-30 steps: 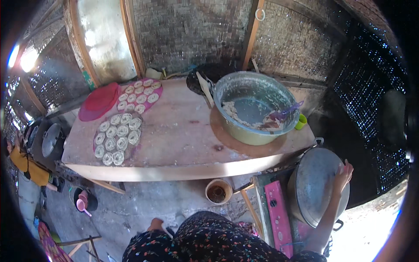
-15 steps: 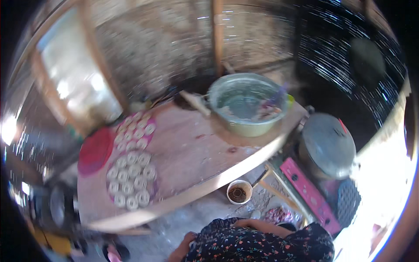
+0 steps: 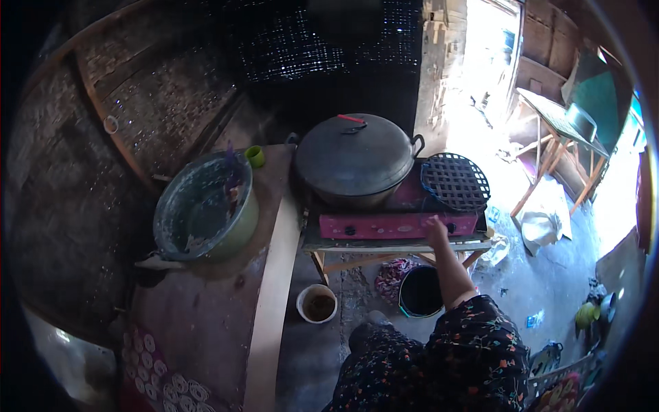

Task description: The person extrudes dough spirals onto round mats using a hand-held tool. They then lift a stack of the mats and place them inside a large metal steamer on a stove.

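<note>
My right hand [image 3: 437,231] reaches forward to the front of a pink two-burner stove [image 3: 398,226], close beside its right knob [image 3: 451,228]. The fingers are small and bright here; whether they touch the knob cannot be made out. On the left burner sits a large grey pot [image 3: 353,158] with its lid on and a red strip across the lid handle. A round, dark lattice rack [image 3: 455,181] lies over the right burner. My left hand is out of sight.
Left of the stove, a wooden table [image 3: 264,329] holds a big green basin [image 3: 206,206], a lime-green cup [image 3: 255,156] and several pale coils [image 3: 147,364]. Below stand a white bucket [image 3: 316,303] and a dark bucket [image 3: 421,291]. A bright doorway opens at the right.
My view has swung right from the table to the stove. The right arm, earlier held near the body, now stretches out to the stove front. The left hand has left the picture.
</note>
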{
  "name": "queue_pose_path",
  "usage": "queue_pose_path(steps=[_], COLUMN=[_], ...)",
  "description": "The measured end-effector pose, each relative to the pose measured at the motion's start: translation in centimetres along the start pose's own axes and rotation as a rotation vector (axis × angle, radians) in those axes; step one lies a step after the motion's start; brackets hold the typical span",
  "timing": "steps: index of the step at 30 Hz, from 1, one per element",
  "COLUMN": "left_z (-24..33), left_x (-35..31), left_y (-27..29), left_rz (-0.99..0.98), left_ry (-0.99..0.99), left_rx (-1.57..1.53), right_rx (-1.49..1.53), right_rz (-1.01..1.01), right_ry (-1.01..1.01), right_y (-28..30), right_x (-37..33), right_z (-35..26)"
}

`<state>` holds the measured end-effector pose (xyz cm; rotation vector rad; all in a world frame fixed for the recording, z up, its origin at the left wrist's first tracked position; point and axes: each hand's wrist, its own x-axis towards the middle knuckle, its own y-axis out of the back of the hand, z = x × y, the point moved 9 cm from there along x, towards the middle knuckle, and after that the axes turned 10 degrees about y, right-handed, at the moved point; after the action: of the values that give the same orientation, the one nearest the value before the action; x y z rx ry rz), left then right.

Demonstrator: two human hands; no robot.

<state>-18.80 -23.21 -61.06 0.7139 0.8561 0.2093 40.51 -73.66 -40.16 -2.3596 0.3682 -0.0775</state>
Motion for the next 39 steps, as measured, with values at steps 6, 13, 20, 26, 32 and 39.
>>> queue_pose_path(steps=[6, 13, 20, 26, 32, 39], left_z=[8.6, 13.6, 16.3, 15.8, 12.4, 4.6], left_x=[2.2, 1.5, 0.7, -2.8, -7.1, -12.0], left_y=[2.3, 3.8, 4.3, 1.4, -2.5, -4.7], left_rz=[-0.026, -0.054, -0.065, -0.061, -0.050, 0.033], left_ry=[0.003, 0.060, 0.061, 0.101, 0.131, -0.119], left_rx=[-0.041, -0.015, -0.025, -0.088, -0.115, 0.297], right_rx=[0.077, 0.114, 0.368, 0.281, -1.210, -1.100], right_rz=[0.460, 0.608, 0.168, 0.160, -0.003, -0.168], right_ry=[-0.042, -0.181, -0.127, 0.115, 0.736, 1.274], right_y=[6.0, 8.3, 10.7, 4.6, -12.3, -21.4], right_x=[6.8, 8.7, 16.1, 16.2, 7.1, 0.5], right_z=[-4.5, -5.1, -7.6, -13.8, -29.7, -35.0])
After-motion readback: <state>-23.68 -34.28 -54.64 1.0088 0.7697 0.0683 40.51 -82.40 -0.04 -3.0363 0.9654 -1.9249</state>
